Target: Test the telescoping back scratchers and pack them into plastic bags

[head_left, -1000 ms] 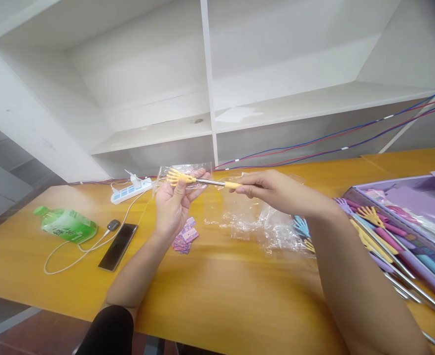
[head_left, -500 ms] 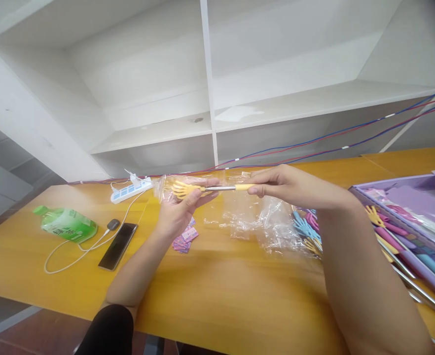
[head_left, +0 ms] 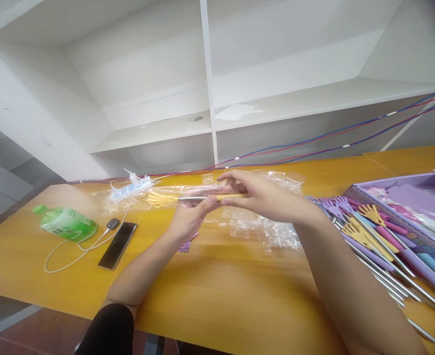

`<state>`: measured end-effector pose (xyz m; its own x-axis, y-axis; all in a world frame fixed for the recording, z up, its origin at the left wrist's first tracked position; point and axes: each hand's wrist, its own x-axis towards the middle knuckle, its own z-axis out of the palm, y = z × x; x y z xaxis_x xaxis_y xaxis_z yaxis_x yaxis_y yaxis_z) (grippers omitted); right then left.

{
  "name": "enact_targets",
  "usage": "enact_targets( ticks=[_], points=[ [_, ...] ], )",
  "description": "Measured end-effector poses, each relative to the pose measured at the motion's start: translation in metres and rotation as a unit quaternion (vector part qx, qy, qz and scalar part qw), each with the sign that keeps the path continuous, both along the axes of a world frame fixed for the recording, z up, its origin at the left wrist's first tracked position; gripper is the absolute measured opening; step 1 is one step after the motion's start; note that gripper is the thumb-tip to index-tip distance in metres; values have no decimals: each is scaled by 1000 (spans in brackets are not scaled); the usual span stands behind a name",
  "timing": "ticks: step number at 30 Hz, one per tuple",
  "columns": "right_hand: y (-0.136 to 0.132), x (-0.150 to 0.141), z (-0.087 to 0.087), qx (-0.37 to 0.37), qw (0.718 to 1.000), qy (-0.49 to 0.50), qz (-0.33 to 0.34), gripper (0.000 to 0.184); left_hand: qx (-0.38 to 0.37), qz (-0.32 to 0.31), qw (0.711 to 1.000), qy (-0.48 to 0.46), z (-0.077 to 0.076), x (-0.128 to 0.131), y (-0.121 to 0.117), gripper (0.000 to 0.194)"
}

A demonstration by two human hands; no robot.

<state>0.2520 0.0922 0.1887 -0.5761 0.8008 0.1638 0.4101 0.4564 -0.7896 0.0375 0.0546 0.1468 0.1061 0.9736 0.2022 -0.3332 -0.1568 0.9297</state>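
Observation:
A back scratcher point(head_left: 162, 199) with a yellow hand-shaped head, a metal rod and a yellow handle lies level between my hands, its head to the left inside a clear plastic bag point(head_left: 136, 198). My left hand point(head_left: 191, 216) is closed round the rod and the bag, thumb on top. My right hand point(head_left: 256, 195) pinches the yellow handle, fingers close to my left thumb. Below my left hand, a stack of small purple-pink cards point(head_left: 186, 244) is partly hidden. More clear bags point(head_left: 272, 229) lie flat on the table under my right wrist.
At right, several back scratchers point(head_left: 369, 236) in purple, yellow and pink lie beside a purple box point(head_left: 354, 190). On the left are a green bottle point(head_left: 67, 223), a phone point(head_left: 117, 245) with a cable, and a power strip point(head_left: 132, 188). White shelving point(head_left: 210, 74) rises behind the wooden table point(head_left: 239, 301).
The back scratcher has slid left, deeper into the bag, and its head now lies well beyond my left hand. My right hand has come leftward, up to my left.

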Motion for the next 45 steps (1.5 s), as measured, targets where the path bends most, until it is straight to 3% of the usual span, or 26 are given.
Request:
enact_targets(
  ticks=[4,11,22,26,32,39,45],
  points=[
    [1,5,0,23,999,8,-35,63,48,-8,999,3,4,-8,7,26],
    [4,29,10,22,998,20,-54,30,53,30,998,-18,12,-20,13,33],
    [4,19,7,15,995,63,-71,15,74,21,997,-17,11,-15,11,24],
    [2,10,5,23,995,74,-67,16,47,18,998,-29,7,-11,9,29],
    [2,-8,-2,126,988,49,-71,16,42,0,998,-39,-1,-8,9,34],
    [10,-19,-19,291,950,102,-49,8,23,17,999,-32,-5,-7,13,48],
    [15,-22,-27,385,916,112,-22,10,13,4,999,-42,-6,-7,12,35]
  ],
)
